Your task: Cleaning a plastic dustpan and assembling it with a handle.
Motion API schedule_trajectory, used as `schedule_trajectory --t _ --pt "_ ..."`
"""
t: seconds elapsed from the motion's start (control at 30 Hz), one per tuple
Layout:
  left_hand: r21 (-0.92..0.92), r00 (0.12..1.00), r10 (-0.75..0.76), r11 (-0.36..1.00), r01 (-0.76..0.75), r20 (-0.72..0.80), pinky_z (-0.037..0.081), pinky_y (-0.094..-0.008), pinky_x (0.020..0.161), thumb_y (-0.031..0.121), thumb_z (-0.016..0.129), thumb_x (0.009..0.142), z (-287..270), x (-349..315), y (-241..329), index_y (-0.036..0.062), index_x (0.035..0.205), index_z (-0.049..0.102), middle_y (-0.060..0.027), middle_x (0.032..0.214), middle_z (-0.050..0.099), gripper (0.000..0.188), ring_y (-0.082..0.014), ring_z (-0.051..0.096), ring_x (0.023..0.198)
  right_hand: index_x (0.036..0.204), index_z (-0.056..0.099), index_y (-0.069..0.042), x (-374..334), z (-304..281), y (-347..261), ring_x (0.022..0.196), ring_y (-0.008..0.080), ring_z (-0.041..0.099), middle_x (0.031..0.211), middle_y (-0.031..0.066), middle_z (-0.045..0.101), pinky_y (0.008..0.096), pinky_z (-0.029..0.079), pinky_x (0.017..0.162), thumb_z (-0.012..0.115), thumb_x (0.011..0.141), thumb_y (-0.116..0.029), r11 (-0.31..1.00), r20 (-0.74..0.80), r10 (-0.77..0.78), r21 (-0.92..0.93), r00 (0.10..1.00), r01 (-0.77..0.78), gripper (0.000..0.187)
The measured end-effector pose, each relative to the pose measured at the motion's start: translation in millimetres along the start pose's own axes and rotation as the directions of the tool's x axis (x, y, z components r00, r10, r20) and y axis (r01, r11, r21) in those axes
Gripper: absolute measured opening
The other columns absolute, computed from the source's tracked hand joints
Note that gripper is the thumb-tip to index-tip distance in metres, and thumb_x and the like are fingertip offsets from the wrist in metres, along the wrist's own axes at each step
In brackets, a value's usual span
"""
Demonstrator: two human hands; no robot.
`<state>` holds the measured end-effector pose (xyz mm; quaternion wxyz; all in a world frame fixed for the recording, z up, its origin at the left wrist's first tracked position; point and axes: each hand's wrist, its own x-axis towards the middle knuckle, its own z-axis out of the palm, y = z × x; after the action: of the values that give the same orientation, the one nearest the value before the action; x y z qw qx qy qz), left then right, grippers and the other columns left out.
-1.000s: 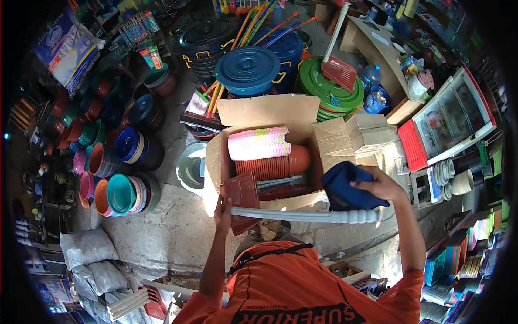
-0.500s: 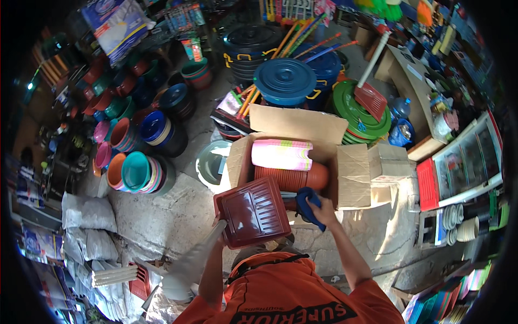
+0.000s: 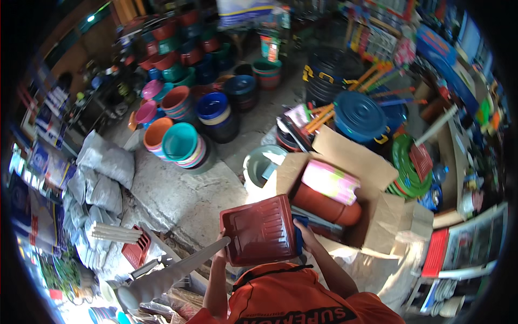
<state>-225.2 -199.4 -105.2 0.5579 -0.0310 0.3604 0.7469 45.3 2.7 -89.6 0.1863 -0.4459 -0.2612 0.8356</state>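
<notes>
Sunlight (image 3: 345,254) streaks the grey concrete floor (image 3: 167,198) near a red-and-white glass-fronted cabinet (image 3: 468,240).

Large capitals (image 3: 326,312) across the orange shirt (image 3: 302,283) below the dustpan (image 3: 259,229), smaller lettering (image 3: 268,314) beside them, packs (image 3: 51,168) far left of the dustpan, print too blurred

Maroon dustpan (image 3: 259,229), grey handle (image 3: 181,271); blue cloth (image 3: 298,237) against right edge.

A housewares shop is indicated by tubs (image 3: 182,141) stacked left of the cardboard box (image 3: 353,156) and lidded bins (image 3: 359,116) behind it.
</notes>
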Motion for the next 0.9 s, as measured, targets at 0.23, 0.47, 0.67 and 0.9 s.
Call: schedule_trajectory --t 0.23,0.47,0.67,0.9 --pt "-0.002 0.952 0.200 0.979 -0.206 -0.231 0.056 -0.0376 0.084 0.039 0.057 0.099 -65 -8 72 0.0063 0.123 0.059 -0.0089 0.102 0.066 0.041 -0.0222 0.066 0.088 0.127 0.061 -0.005 78 96 35 0.104 0.0190 0.066 0.119 0.0068 0.067 0.0377 0.052 0.094 0.074 0.089 -0.016 0.917 0.163 -0.002 -0.393 0.987 0.067 0.041" --pt "0.165 0.784 0.342 0.939 -0.302 -0.518 0.047 -0.0305 0.088 0.041 0.046 0.104 -137 4 135 0.0081 0.116 0.060 -0.0027 0.103 0.061 0.037 -0.0131 0.056 0.098 0.119 0.066 -0.008 160 191 65 0.098 0.0201 0.066 0.112 0.0069 0.069 0.0366 0.051 0.089 0.083 0.080 -0.019 0.834 0.044 0.023 -0.551 0.999 0.005 0.044" --pt "0.212 0.794 0.365 0.931 -0.297 -0.486 0.036 -0.0313 0.098 0.053 0.042 0.103 -172 4 192 0.0136 0.110 0.062 -0.0017 0.106 0.059 0.045 -0.0133 0.049 0.106 0.120 0.065 -0.006 220 287 71 0.102 0.0215 0.064 0.113 0.0068 0.069 0.0377 0.049 0.093 0.083 0.079 -0.023 0.794 0.108 0.136 -0.607 0.985 -0.043 0.048" --pt "0.135 0.754 0.215 0.977 -0.167 -0.621 0.040 -0.0427 0.091 0.059 0.052 0.095 -196 41 293 0.0195 0.114 0.059 -0.0007 0.105 0.058 0.045 -0.0173 0.051 0.104 0.119 0.066 -0.007 354 394 84 0.095 0.0218 0.066 0.109 0.0073 0.069 0.0408 0.052 0.086 0.081 0.079 -0.021 0.739 0.219 0.247 -0.673 0.944 -0.037 0.045"
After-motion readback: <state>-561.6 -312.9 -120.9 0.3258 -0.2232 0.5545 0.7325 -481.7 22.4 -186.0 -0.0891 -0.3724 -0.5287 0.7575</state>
